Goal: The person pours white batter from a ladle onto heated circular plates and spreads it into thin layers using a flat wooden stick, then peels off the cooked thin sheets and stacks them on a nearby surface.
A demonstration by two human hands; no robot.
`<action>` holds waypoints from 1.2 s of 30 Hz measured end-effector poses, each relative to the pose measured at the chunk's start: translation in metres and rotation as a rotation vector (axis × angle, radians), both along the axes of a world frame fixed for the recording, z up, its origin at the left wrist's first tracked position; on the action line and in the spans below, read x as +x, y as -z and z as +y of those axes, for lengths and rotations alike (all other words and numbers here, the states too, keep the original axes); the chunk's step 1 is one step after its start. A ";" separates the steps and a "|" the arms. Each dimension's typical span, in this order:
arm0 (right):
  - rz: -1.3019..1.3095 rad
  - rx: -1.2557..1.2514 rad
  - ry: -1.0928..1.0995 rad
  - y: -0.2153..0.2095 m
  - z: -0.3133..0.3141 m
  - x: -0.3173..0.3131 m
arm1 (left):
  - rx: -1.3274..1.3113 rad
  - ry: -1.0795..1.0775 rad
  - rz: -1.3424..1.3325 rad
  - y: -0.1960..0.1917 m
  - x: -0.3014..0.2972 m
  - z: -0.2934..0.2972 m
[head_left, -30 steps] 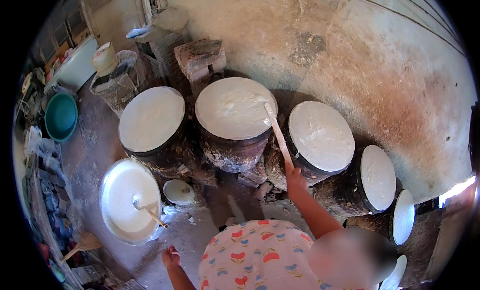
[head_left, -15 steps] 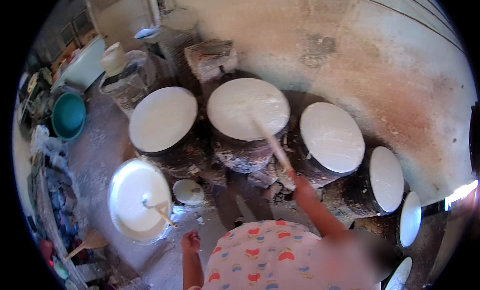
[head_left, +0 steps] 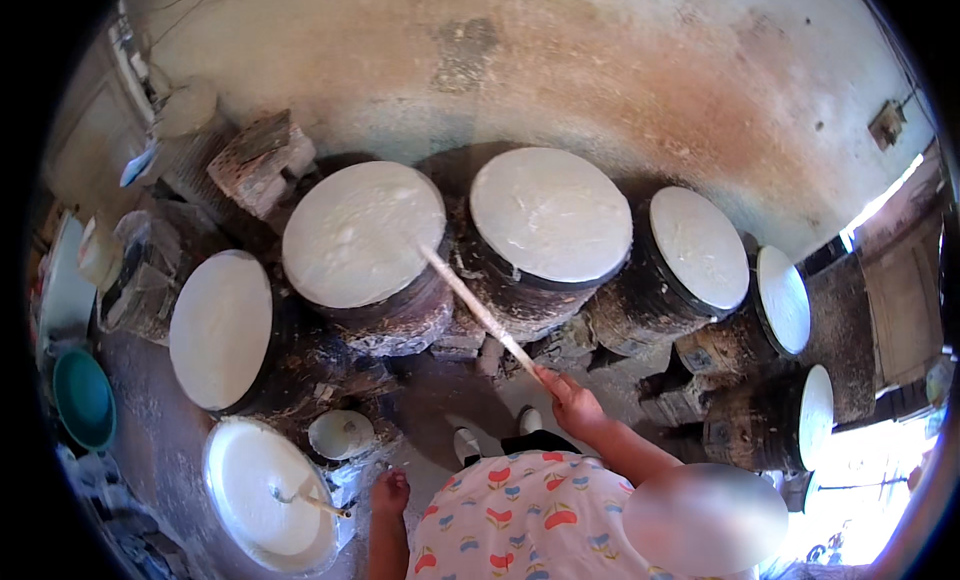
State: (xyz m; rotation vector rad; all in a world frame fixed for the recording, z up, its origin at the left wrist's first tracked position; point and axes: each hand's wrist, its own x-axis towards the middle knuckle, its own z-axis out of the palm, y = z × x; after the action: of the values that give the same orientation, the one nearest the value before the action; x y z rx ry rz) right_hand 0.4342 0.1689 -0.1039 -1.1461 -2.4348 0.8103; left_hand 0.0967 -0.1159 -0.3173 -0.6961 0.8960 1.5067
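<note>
My right hand (head_left: 572, 400), arm outstretched, fingers clenched on stick (head_left: 478, 312) touching a white-topped drum (head_left: 362, 235); left hand (head_left: 389, 490) empty, loosely curled, near basin (head_left: 262, 495).

Floor (head_left: 440, 420): dirt, carrying everything.
Drum stoves (head_left: 400, 320): standing in an arc.
White basin (head_left: 262, 495): sitting lower left.
Teal tub (head_left: 82, 400): sitting far left.

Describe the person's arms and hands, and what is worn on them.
Both forearms are bare, with no sleeves reaching the wrists. The left hand and the right hand wear no gloves; no ring, watch or bracelet shows at this size. Above the arms the person wears a white short-sleeved top printed with red cherries and small blue and yellow shapes.
</note>
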 end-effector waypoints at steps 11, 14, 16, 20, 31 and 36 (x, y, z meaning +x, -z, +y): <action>-0.005 0.252 0.491 -0.007 0.084 0.079 | -0.019 0.077 0.180 -0.050 0.014 0.048; -0.069 0.109 0.291 0.000 0.071 0.067 | -0.117 0.036 0.223 -0.072 0.026 0.047; 0.083 0.025 0.107 0.000 0.063 0.058 | -0.117 -0.003 0.207 -0.080 0.028 0.033; 0.293 0.038 0.078 0.010 0.062 0.027 | -0.183 -0.079 0.249 -0.098 0.032 0.009; 0.293 -0.133 -0.300 -0.021 0.027 -0.116 | -0.042 -0.181 0.186 -0.088 -0.033 -0.015; 0.012 -0.144 -0.350 -0.039 0.010 -0.193 | -0.042 -0.207 0.189 -0.085 -0.082 -0.023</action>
State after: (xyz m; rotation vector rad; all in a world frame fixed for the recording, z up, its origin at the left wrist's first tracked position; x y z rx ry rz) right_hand 0.2412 0.1792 -0.0645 -0.7638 -2.6420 1.1050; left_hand 0.0145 -0.1387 -0.2325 -0.7021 1.0254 1.7639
